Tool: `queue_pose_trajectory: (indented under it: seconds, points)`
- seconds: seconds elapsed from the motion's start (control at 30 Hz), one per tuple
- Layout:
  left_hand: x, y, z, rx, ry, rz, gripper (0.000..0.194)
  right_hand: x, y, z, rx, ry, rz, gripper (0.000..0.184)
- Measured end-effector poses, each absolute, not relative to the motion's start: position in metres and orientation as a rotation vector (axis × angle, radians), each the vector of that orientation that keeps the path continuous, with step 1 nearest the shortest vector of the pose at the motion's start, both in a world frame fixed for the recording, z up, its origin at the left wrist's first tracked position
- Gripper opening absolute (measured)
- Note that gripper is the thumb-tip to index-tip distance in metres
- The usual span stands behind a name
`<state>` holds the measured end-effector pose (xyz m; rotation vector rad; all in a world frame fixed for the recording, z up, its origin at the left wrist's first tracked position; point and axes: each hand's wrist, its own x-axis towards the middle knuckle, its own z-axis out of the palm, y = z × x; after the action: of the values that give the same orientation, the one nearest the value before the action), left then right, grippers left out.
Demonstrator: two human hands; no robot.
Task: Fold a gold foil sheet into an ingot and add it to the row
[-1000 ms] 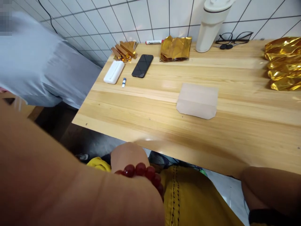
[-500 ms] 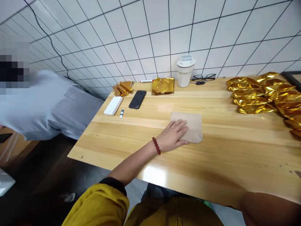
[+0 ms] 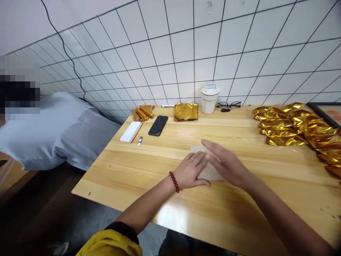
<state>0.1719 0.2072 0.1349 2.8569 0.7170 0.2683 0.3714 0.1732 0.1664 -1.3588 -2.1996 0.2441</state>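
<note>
A tan paper bag (image 3: 210, 172) lies flat near the middle of the wooden table (image 3: 266, 192). My left hand (image 3: 190, 170), with a red bead bracelet at the wrist, rests flat on the bag's left part, fingers stretched out. My right hand (image 3: 226, 161) lies over the bag's right part with fingers extended and together, covering most of it. Neither hand grips anything.
Gold foil bags (image 3: 295, 124) are piled at the right. At the back stand a folded gold stack (image 3: 185, 111), a white cup (image 3: 210, 98), glasses (image 3: 228, 105), a black phone (image 3: 158, 125), a white case (image 3: 130, 132) and small gold pieces (image 3: 142, 112). Another person in grey (image 3: 53, 131) sits left.
My right hand has come up from below the table edge onto the bag. The left hand has stayed on the bag. The camera has tilted up.
</note>
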Motion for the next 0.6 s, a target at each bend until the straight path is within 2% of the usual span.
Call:
queue_pose_trajectory:
  seconds: [0.1, 0.23, 0.43, 0.6]
  points:
    - [0.163, 0.207, 0.132, 2.816, 0.756, 0.191, 0.104, 0.368, 0.165, 0.134, -1.435, -2.414, 0.181, 0.071]
    - [0.157, 0.204, 0.128, 2.814, 0.736, 0.106, 0.102, 0.385, 0.145, 0.097, -1.542, -2.456, -0.070, 0.091]
    - [0.155, 0.204, 0.130, 2.805, 0.706, 0.073, 0.098, 0.403, 0.141, 0.108, -1.641, -2.299, -0.303, 0.090]
    - [0.150, 0.206, 0.140, 2.776, 0.666, 0.041, 0.103, 0.370, 0.157, 0.106, -1.430, -2.440, -0.224, 0.090]
